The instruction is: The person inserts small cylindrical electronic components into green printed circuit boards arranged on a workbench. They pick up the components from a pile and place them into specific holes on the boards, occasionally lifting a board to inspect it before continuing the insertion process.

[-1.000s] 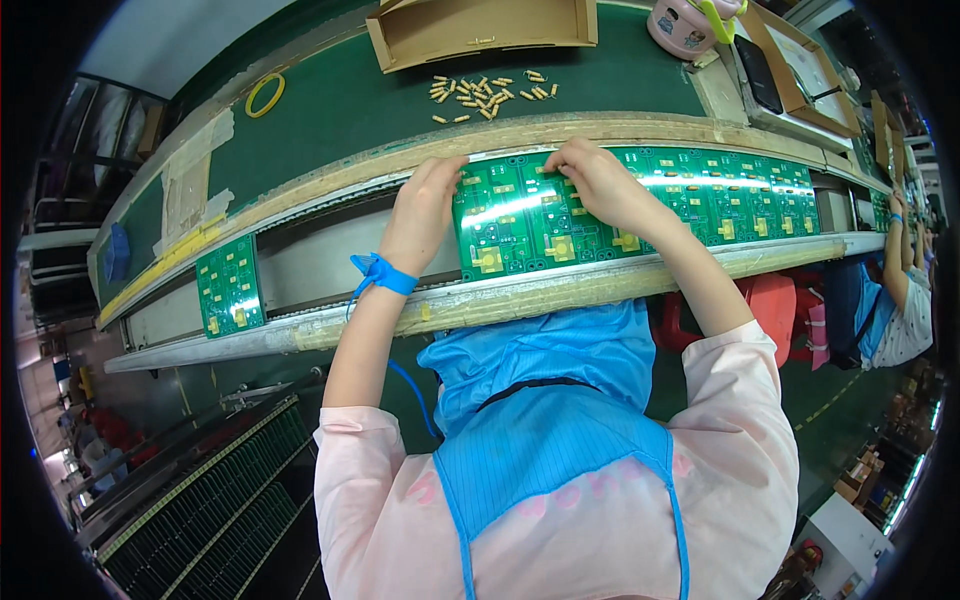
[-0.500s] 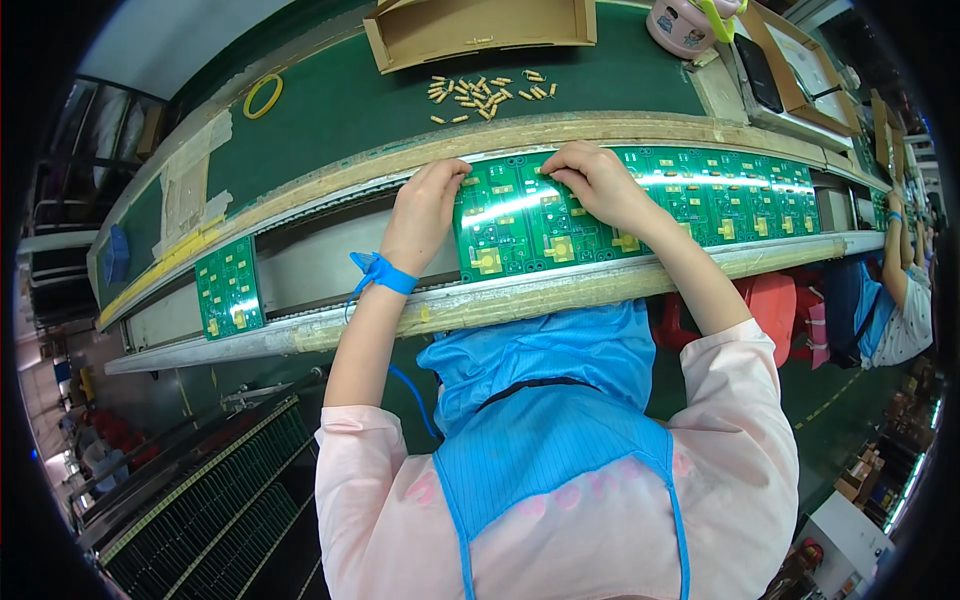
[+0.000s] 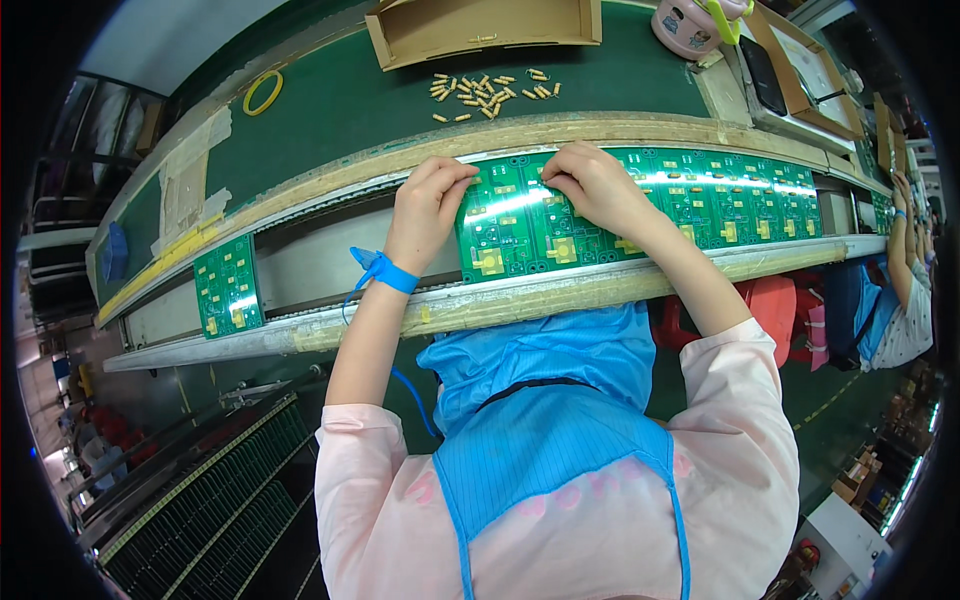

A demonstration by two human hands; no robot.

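Note:
A row of green circuit boards (image 3: pixel 500 215) lies between the two rails of a conveyor in front of me. My left hand (image 3: pixel 425 212), with a blue wrist strap (image 3: pixel 385 272), is pinched closed at the upper left corner of the leftmost board in this row. Over the upper part of the same row, my right hand (image 3: pixel 598 188) is also pinched, thumb against forefinger. Whatever sits between the fingertips of either hand is too small to make out. Beyond the conveyor, several small tan leaded components (image 3: pixel 487 93) are scattered on the green bench top.
A separate circuit board (image 3: pixel 228 287) sits further left on the conveyor. Behind the loose components stands an open cardboard box (image 3: pixel 485 30). A yellow tape ring (image 3: pixel 263 92) lies at the back left, a pink bucket (image 3: pixel 688 25) at the back right. Another person's arm (image 3: pixel 898 240) shows far right.
The fingertips of my left hand have shifted slightly right at the board's corner. My right fingertips have moved down a little, still pinched. The other person's arm at far right has moved.

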